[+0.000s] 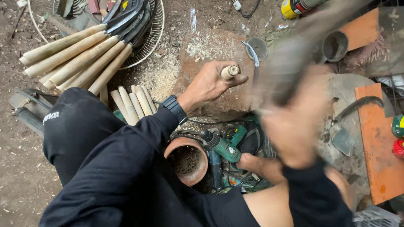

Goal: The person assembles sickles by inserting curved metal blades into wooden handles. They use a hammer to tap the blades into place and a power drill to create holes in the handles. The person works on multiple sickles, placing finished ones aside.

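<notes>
Dirt floor (5,172), wooden handle (229,72) inside left grip (210,84)

Bare dirt ground (5,172) carries everything. On it lie a wire fan guard (156,30) holding wooden-handled sickles (82,59), loose wooden handles (133,103), sawdust (160,74), a reddish stone (214,49), a clay pot (188,159), a green power drill (223,147) and an orange board (384,160).

left hand (210,84) gripping wooden handle (230,72) upright on the stump (214,49). right hand (295,127) raised, motion-blurred, holding a blurred tool (287,62). finished sickles (82,59) piled far left, green drill (221,146) near the knees.
</notes>
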